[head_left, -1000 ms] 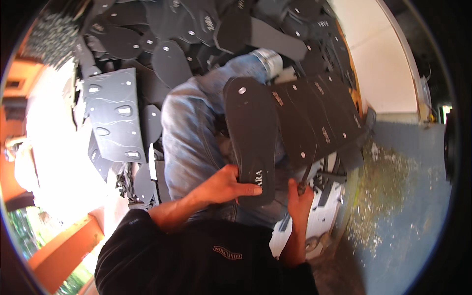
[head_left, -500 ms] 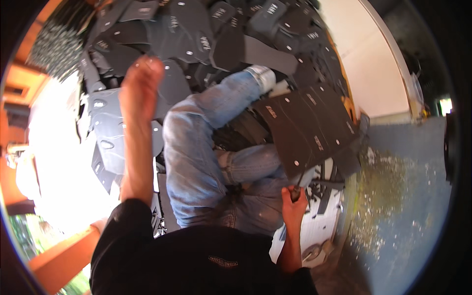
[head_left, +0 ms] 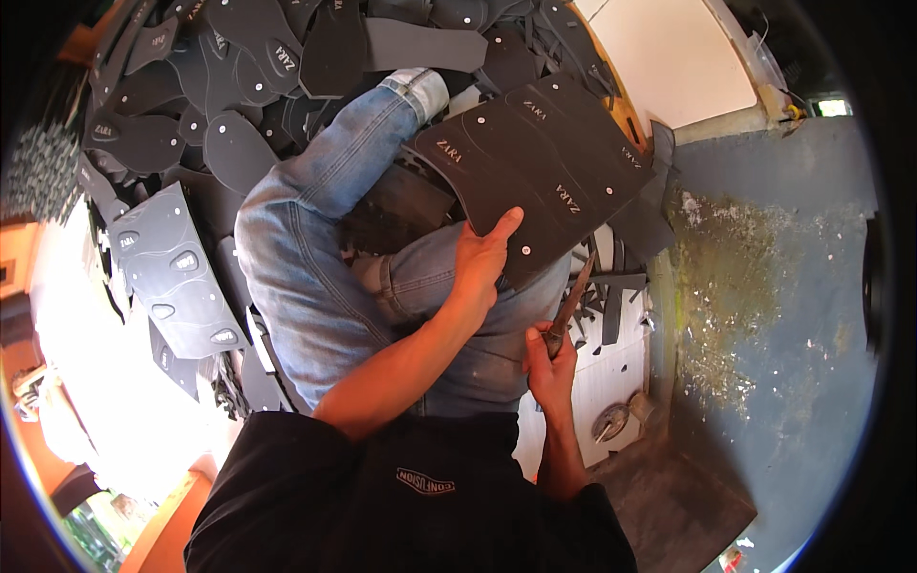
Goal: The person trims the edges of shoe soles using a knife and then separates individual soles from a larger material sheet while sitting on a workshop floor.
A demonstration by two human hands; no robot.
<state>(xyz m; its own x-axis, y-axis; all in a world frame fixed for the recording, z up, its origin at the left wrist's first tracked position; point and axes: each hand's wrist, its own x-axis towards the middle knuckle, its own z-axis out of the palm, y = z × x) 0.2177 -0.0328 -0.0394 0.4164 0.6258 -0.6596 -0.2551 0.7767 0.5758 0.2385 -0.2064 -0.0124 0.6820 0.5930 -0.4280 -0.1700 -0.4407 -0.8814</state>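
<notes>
A dark foam sheet (head_left: 544,158), marked with curved outlines and small round white dots, lies tilted over my bent leg in jeans (head_left: 315,239). My left hand (head_left: 482,253) grips its near edge, thumb on top and fingers out of sight underneath. Just right of that edge, my right hand (head_left: 551,368) is closed round the handle of a knife (head_left: 575,296). The narrow, brownish blade points up and away from me, beside the sheet's near right corner.
Cut sole-shaped foam pieces (head_left: 205,72) are heaped beyond my legs. Another outlined sheet (head_left: 177,272) lies at the left. Dark offcuts (head_left: 623,310) litter the white floor on the right, near a round metal object (head_left: 609,422). A stained blue-grey wall (head_left: 774,286) bounds the right side.
My left hand has come down from the upper left and taken hold of the foam sheet's near edge. The knife stays in my right hand. The whole view has shifted.
</notes>
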